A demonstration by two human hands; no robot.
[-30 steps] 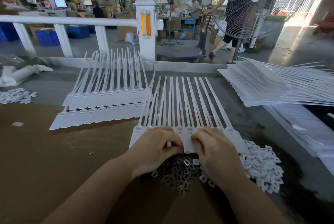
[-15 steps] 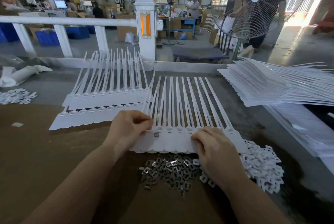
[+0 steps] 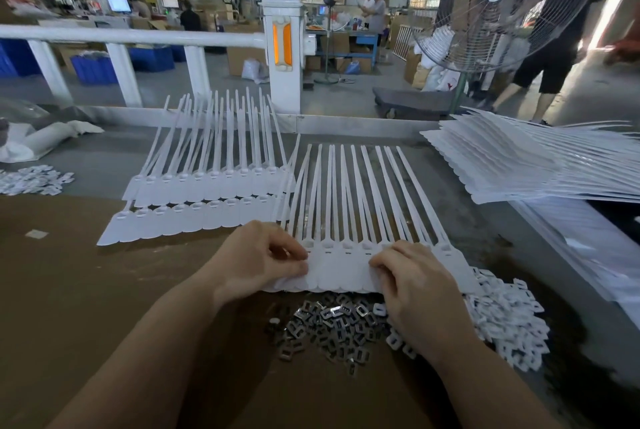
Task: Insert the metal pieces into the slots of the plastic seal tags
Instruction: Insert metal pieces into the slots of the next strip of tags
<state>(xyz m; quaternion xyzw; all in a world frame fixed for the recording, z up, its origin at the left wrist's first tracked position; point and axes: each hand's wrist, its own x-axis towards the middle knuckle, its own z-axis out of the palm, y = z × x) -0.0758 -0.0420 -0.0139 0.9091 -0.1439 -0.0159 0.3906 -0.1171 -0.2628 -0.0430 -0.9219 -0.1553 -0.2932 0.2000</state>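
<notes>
Pinching the near row of seal tags (image 3: 341, 276) w/ curled fingers: left hand (image 3: 258, 260) at its left end, right hand (image 3: 420, 286) on its right part. Metal pieces (image 3: 329, 324) heaped just below, on brown worktop (image 3: 86, 307). Behind: more tag rows (image 3: 207, 200), white railing (image 3: 138, 37), fan (image 3: 485, 3), workshop.

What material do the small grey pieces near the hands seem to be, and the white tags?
Small grey pieces: probably stamped metal, bare and shiny; they glint and have sharp rectangular holes.
White tags: apparently moulded plastic, matte and uniformly white, with thin flexible-looking tails.
</notes>
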